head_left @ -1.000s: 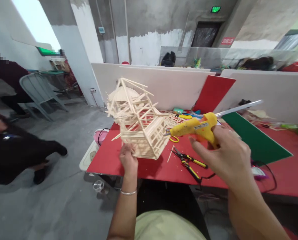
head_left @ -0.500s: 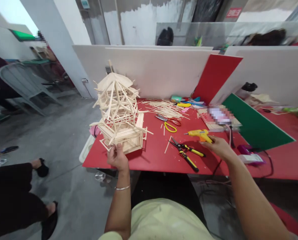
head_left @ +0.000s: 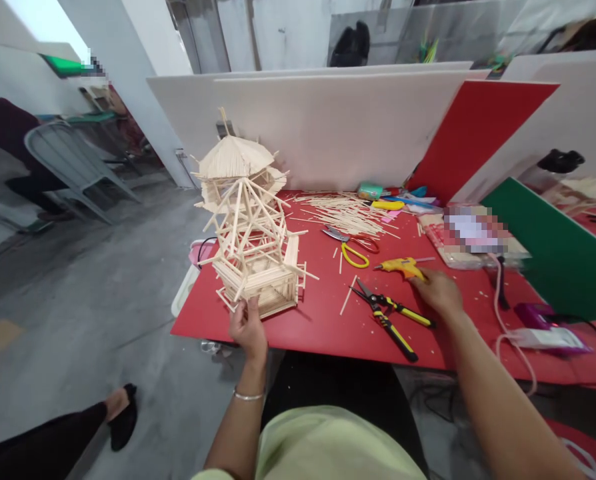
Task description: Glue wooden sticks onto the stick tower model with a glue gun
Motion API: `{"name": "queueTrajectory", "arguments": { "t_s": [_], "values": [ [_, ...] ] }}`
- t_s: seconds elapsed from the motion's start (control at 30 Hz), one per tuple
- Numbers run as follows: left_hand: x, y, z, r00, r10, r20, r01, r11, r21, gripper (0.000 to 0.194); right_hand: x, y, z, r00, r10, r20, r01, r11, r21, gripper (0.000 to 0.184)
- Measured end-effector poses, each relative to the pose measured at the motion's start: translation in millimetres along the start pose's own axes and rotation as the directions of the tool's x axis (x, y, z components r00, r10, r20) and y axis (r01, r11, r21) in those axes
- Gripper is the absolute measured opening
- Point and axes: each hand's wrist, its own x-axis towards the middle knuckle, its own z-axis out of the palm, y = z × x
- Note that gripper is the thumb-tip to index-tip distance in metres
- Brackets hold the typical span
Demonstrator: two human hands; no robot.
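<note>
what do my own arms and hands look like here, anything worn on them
Both the left hand and the right hand are bare, with no gloves. A thin, silvery bracelet circles the left wrist. No bracelet shows on the right wrist. Both forearms are uncovered.

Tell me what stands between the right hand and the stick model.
Between the right hand and the stick model lie the snips and a loose stick on the table; that hand holds the glue gun.
</note>
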Motion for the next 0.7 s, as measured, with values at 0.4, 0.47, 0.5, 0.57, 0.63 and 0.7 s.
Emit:
{"name": "queueTrajectory", "arguments": {
  "t_s": [0.4,0.47,0.5,0.57,0.63,0.7],
  "values": [
    [-18,1,-30.4,0.882,0.361,0.303,-0.428,0.883,0.191,0.022,-64,-95,-44,0.963,-0.137,-0.234,0.221,0.897,0.384,0.043],
    [-19,0,-32.1,0.872,0.386,0.301,-0.452,0.872,0.190,0.023,-88,-132,-55,0.959,-0.179,-0.219,0.273,0.782,0.560,0.037],
    [-19,-1,-33.3,0.865,0.404,0.296,-0.466,0.866,0.181,0.024,-99,-148,-59,0.952,-0.202,-0.231,0.303,0.741,0.600,0.034],
    [-21,-1,-36.9,0.850,0.442,0.287,-0.499,0.851,0.165,0.028,-115,-173,-64,0.936,-0.244,-0.254,0.352,0.674,0.650,0.029],
    [-22,0,-41.9,0.837,0.463,0.292,-0.521,0.837,0.168,0.033,-125,-189,-66,0.918,-0.275,-0.287,0.397,0.633,0.665,0.026],
    [-23,2,-46.6,0.827,0.470,0.310,-0.533,0.829,0.167,0.037,-129,-198,-67,0.901,-0.298,-0.316,0.435,0.604,0.668,0.024]
  ]
}}
